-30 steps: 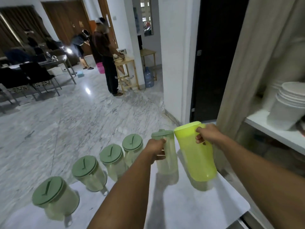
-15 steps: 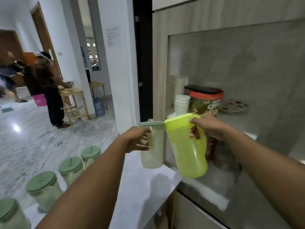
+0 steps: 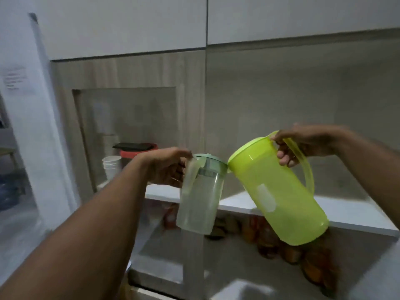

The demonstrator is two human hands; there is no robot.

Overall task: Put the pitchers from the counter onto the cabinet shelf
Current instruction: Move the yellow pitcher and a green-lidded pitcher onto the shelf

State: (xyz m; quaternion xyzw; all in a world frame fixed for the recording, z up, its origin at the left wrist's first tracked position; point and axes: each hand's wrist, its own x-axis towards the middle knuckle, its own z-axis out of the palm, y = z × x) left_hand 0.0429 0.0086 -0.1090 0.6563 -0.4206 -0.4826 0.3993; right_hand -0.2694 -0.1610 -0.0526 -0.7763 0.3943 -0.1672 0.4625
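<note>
My left hand [image 3: 166, 167] grips the handle of a clear pitcher with a pale green lid [image 3: 200, 198], held upright in the air. In my right hand [image 3: 303, 146] is the handle of a larger lime-green pitcher [image 3: 279, 195], tilted with its base swung to the right. Their lids nearly touch at the centre. Both hang in front of the white cabinet shelf [image 3: 350, 211], the lime one overlapping its front edge. The counter and the other pitchers are out of view.
On the shelf's left stand stacked white cups [image 3: 111, 166] and a red-lidded jar [image 3: 134, 154] with a black object on top. Jars and packets [image 3: 268, 241] fill the level below. A wood-grain cabinet wall [image 3: 129, 74] frames the opening; closed white doors sit above.
The view has swung right and up from the counter to face the cabinet. Both pitchers have risen to shelf height, and the lime one has tilted.
</note>
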